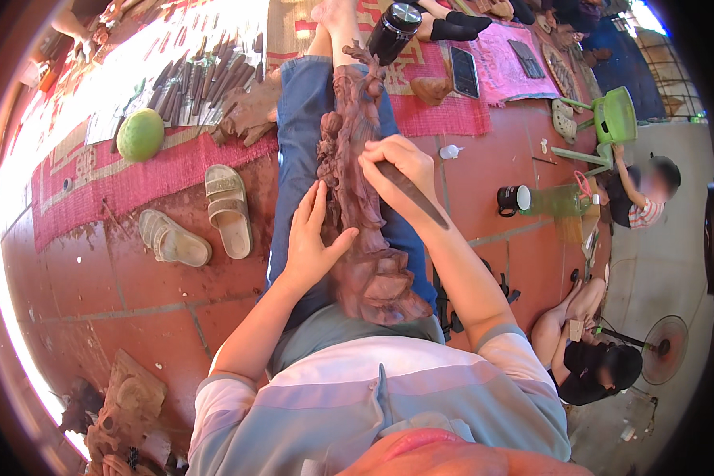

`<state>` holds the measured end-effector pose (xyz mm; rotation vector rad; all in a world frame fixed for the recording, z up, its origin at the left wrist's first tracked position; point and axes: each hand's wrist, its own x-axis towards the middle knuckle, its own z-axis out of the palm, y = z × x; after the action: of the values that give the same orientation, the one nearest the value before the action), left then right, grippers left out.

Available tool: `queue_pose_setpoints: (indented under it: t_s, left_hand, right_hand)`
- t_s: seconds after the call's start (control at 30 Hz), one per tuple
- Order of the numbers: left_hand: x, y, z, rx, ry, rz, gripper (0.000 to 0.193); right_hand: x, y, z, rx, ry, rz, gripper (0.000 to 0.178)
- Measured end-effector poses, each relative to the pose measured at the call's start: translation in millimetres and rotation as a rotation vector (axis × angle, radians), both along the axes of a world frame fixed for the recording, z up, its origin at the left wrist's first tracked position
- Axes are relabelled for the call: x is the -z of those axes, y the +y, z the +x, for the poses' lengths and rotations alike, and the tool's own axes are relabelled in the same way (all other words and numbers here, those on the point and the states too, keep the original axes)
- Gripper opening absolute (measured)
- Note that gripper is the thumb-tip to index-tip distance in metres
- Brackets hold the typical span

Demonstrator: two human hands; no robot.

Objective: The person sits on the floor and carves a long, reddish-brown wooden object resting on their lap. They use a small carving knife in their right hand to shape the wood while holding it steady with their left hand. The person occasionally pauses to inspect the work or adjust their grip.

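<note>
A long reddish-brown wood carving [377, 282] lies lengthwise over my lap and legs. Its near end is broad and rock-like; knobbly, rounded shapes run along its left side. In my right hand [401, 166] is a carving tool [415, 197], its dark flat handle slanting back over my wrist. The fingers close round the tool against the carving's right side and hide its working tip. My left hand [313, 242] rests on the carving's left edge, fingers stretched out and thumb spread toward its middle.
Left lie rows of carving tools [186, 87], a round green fruit [140, 135] and sandals [228, 210]. A black flask [394, 33] and phone [464, 71] lie ahead. A dark mug [513, 200] and green bottle [551, 200] are right. Two people sit far right near a fan [664, 349].
</note>
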<state>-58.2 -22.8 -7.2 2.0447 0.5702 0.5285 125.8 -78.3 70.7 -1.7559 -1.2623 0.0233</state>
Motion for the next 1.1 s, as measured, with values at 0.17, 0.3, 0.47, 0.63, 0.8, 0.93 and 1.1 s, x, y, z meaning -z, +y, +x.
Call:
queue_pose_setpoints:
  t_s: [0.17,0.3,0.47,0.63,0.8,0.93,1.1]
  left_hand:
    - [-3,-1,0,0.004,0.015,-0.019,0.090]
    - [0,-1,0,-0.014,0.008,0.015,0.090]
    - [-3,-1,0,0.000,0.005,-0.017,0.089]
    - [1,-1,0,-0.004,-0.005,0.010,0.089]
    - [-1,-2,0,0.012,-0.003,-0.002,0.089]
    - [0,-3,1,-0.003,-0.002,0.005,0.089]
    - [-3,-3,0,0.006,0.012,0.006,0.089]
  right_hand:
    - [14,-24,-6,-0.062,-0.088,-0.028,0.011]
    - [1,-5,4,-0.044,-0.042,-0.023,0.011]
    - [21,-24,-7,-0.052,-0.145,-0.004,0.008]
    - [3,-3,5,-0.022,-0.008,-0.026,0.011]
    - [19,-23,-5,-0.070,-0.128,-0.041,0.010]
    - [3,-3,4,-0.065,-0.029,-0.092,0.011]
    - [14,-16,-2,-0.074,-0.101,-0.052,0.009]
